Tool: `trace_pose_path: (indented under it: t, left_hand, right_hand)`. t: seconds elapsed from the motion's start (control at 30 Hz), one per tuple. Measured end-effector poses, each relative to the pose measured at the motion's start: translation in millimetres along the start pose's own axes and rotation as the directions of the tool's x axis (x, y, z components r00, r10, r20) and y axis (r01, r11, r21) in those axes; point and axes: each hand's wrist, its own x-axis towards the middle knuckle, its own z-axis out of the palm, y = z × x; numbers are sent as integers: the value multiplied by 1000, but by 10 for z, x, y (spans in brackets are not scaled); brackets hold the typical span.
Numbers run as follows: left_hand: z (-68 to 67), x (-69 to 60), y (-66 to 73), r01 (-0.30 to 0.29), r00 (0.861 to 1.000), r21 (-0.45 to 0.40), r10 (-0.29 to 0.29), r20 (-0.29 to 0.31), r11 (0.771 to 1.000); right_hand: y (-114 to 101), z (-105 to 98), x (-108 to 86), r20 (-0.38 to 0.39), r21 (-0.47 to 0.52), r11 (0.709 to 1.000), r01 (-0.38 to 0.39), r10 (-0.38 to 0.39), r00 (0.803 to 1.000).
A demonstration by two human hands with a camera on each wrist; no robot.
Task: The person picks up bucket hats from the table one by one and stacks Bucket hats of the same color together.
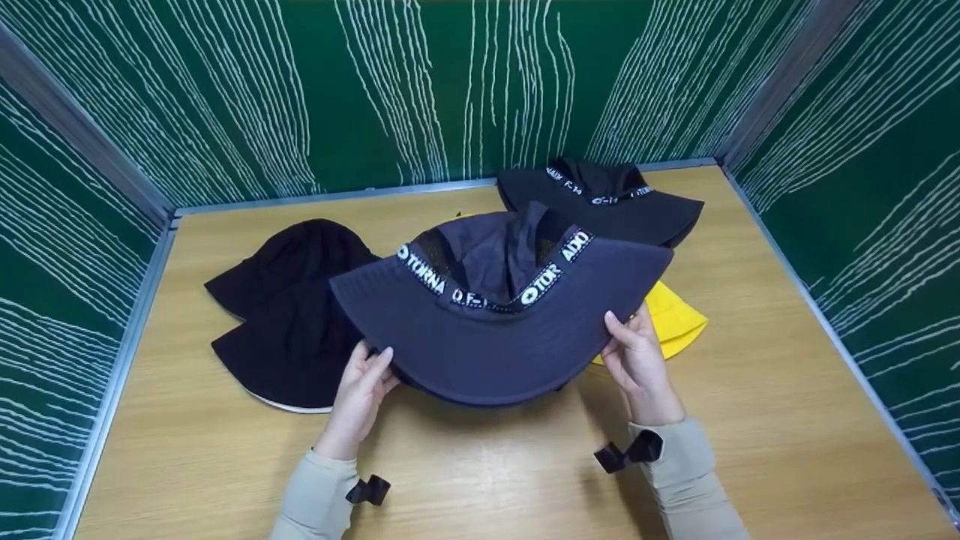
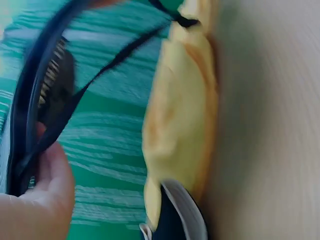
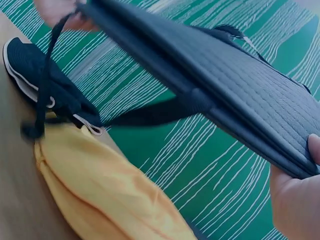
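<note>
A dark grey bucket hat [image 1: 480, 345] with a white-lettered band inside is held up over the table, its inner side facing the head camera. At its lower left edge, my left hand [image 1: 364, 397] grips the brim with the thumb on top. Opposite, my right hand [image 1: 637, 360] pinches the right side of the brim. Black straps [image 3: 155, 111] dangle below the hat in both wrist views. Under and behind it lies a yellow hat [image 1: 675, 322], mostly hidden in the head view; the left wrist view shows more of that yellow fabric [image 2: 180, 115], blurred.
On the left, two black hats [image 1: 292, 352] overlap, the nearer one with a white edge. Another dark hat [image 1: 600, 210] with a lettered band lies at the back right. Green walls with white streaks [image 1: 480, 90] enclose the wooden table [image 1: 480, 480] at the back and sides.
</note>
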Motion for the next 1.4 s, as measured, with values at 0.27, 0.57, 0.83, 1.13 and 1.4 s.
trace_pose_path:
  t: [0.27, 0.57, 0.83, 1.13, 1.4]
  left_hand:
    - [-179, 139, 117, 25, 975, 315, 46, -218, 949]
    - [-262, 250, 384, -64, 998, 832, 51, 43, 552]
    - [-206, 246, 363, -170, 977, 833, -22, 214, 527]
    - [-123, 156, 471, -254, 961, 855, 219, 170, 453]
    - [-58, 79, 587, -436, 760, 900, 526, 382, -23]
  right_hand:
    - [-112, 92, -39, 171, -161, 987, 21, 7, 985]
    - [-164, 162, -85, 246, -241, 970, -27, 88, 965]
    - [-175, 132, -108, 248, -276, 960, -43, 114, 962]
    - [-80, -137, -122, 76, -594, 804, -21, 82, 994]
    - [-83, -261, -56, -177, -830, 525, -187, 70, 982]
